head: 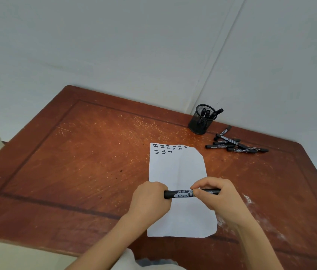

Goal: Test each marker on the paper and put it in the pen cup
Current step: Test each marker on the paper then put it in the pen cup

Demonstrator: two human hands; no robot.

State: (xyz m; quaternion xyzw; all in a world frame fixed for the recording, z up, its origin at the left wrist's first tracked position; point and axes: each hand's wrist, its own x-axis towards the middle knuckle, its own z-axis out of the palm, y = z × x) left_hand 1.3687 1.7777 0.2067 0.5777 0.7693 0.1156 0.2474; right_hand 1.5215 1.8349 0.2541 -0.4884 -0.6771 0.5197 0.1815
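Both hands on one black marker (pixel 181 194), held sideways just over the lower half of the paper (pixel 177 166). The left hand (pixel 151 199) has its fingers wrapped round the marker's left end, the right hand (pixel 218 195) pinches the barrel w/ thumb + fingertips. Black scribbles (pixel 165 148) along the paper's top edge. Mesh pen cup (pixel 200 123) sits back right on the surface (pixel 76 162) w/ a few markers in it, and a loose pile of markers (pixel 235 145) lies just right of it

Label of marker (pixel 183 193) partly under right fingers (pixel 200 184); scribbles (pixel 165 148) on paper (pixel 177 168) illegibly small.
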